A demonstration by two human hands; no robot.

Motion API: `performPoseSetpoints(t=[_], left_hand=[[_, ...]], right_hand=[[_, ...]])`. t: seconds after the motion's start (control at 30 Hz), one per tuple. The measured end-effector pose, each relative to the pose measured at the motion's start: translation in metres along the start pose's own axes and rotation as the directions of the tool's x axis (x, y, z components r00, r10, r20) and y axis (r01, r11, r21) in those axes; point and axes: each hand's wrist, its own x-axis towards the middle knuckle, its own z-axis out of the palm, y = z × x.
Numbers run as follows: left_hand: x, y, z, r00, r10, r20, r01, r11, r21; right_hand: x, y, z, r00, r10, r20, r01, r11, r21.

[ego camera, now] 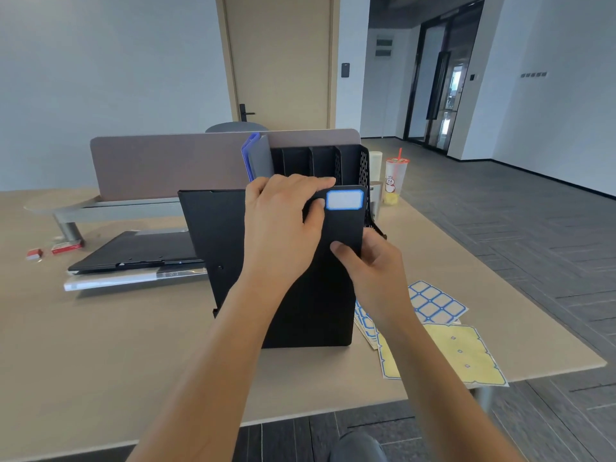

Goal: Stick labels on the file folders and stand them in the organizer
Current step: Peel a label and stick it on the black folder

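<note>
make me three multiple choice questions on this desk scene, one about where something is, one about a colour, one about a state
1. Where do the label sheets lie?
A. on the table right of the black folder
B. inside the organizer
C. on the floor

2. What colour is the border of the label on the black folder?
A. red
B. blue
C. green

3. How is the black folder placed?
A. lying flat under a laptop
B. standing in the organizer
C. held upright on the table by both hands

Answers:
1 A: the sheets rest on the table beside the folder's right edge.
2 B: a blue outline rings the white label.
3 C: the left hand grips its top and the right hand its right edge, in front of the organizer.
</note>
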Motion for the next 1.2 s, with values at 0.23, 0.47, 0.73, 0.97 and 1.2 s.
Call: performPoseSetpoints(t=[0.23, 0.47, 0.73, 0.97, 1.2], left_hand=[[-0.032, -0.02, -0.023, 0.994, -0.103, -0.023, 0.104, 0.994, 0.044], [-0.067, -0.054, -0.051, 0.876, -0.472, -0.1, 0.465, 0.881, -0.092], [-0.103, -0.077, -0.049, 0.757, -0.65, 0.063, 0.631, 0.704, -0.325], [-0.098, -0.081, -0.025, 0.758, -0.641, 0.123, 0.632, 0.673, -0.385], [-0.036, -0.077, 0.015, 0.802, -0.577, 0.152, 0.581, 0.697, -0.419]], right_hand=[[-0.011, 0.003, 0.006, 1.0, 0.018, -0.014, -0.019, 0.998, -0.064], [-0.02, 0.006, 0.023, 0.998, 0.021, -0.059, -0.023, 0.999, -0.035], [-0.033, 0.018, 0.03, 0.995, 0.086, -0.046, -0.09, 0.991, -0.097], [-0.042, 0.037, 0.02, 0.994, 0.093, -0.057, -0.104, 0.968, -0.227], [-0.009, 0.021, -0.005, 0.993, 0.005, -0.119, -0.035, 0.965, -0.259]])
